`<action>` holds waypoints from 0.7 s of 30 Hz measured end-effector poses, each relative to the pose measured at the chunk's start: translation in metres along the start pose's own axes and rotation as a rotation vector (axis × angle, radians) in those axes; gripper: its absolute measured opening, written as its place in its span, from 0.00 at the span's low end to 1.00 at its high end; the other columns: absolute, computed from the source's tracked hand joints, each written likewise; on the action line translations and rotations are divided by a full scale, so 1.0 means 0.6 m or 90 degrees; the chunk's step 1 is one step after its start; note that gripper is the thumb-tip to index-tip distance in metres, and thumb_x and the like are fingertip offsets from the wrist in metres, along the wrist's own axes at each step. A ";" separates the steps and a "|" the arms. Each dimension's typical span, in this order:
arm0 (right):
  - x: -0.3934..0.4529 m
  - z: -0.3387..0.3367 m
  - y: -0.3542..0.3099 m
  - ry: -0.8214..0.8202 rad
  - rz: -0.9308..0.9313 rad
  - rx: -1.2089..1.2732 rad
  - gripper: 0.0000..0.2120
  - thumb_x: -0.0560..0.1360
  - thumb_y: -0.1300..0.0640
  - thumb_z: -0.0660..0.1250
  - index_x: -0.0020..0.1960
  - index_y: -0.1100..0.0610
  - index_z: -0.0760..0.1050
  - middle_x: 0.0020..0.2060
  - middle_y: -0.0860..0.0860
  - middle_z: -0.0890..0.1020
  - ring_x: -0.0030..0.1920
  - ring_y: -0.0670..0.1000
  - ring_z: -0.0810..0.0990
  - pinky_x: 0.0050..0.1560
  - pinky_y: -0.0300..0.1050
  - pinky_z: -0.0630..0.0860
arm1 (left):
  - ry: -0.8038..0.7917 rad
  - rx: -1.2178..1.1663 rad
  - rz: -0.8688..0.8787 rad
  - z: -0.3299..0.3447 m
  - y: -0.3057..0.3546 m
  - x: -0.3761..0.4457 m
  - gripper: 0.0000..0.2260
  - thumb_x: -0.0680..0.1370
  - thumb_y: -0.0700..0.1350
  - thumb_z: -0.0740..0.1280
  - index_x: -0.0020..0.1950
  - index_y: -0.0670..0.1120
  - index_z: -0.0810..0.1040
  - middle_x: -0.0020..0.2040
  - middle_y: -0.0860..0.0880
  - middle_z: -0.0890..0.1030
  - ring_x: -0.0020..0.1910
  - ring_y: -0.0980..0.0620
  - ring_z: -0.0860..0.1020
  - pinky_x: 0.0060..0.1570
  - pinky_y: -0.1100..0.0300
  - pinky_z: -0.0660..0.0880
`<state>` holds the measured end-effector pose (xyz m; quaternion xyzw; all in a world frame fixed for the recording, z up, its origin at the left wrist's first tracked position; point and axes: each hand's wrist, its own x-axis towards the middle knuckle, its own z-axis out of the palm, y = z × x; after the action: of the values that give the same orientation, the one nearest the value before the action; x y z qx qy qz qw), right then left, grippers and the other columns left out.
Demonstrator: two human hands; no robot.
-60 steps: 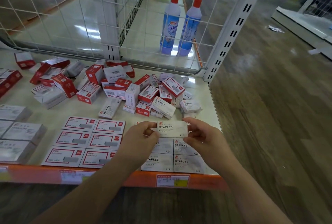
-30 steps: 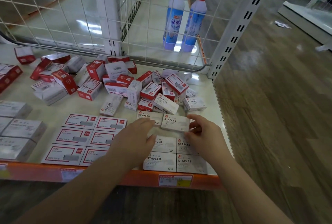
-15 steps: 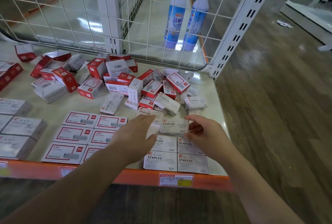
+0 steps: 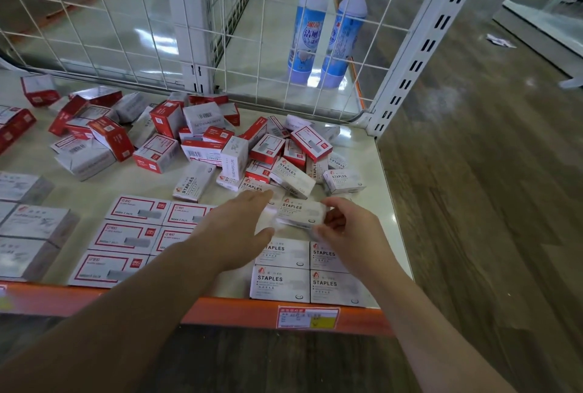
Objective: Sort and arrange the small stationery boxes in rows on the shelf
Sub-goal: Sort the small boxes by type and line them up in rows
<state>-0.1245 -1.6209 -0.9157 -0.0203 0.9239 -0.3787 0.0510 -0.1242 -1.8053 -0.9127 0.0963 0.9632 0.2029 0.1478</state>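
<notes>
**Staples box nearly seated in the third row**

Since two seconds ago the white staples box (image 4: 301,213) has come down from between raised hands to shelf height, just behind the four arranged staples boxes (image 4: 307,269). Right hand (image 4: 350,235) pinches its right end with curled fingers; left hand (image 4: 235,228) lies flat and open beside its left edge, over a box I cannot make out.

Risks, as I judge them: the box looks tilted, so releasing it now could leave it skewed across the row. The left hand's fingertips sit close to the loose pile (image 4: 277,159); a nudge could tip those boxes onto the shelf (image 4: 391,222) rows.
</notes>
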 end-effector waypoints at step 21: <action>-0.008 -0.022 -0.014 -0.102 -0.040 -0.013 0.16 0.72 0.63 0.69 0.59 0.53 0.76 0.41 0.44 0.76 0.45 0.48 0.77 0.50 0.42 0.77 | 0.066 -0.112 -0.011 0.011 0.004 -0.026 0.21 0.79 0.49 0.59 0.72 0.54 0.61 0.72 0.56 0.64 0.69 0.54 0.65 0.63 0.59 0.65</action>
<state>-0.1215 -1.6172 -0.9002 -0.0801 0.9197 -0.3676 0.1124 -0.1073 -1.8043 -0.9134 0.0640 0.9487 0.2905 0.1077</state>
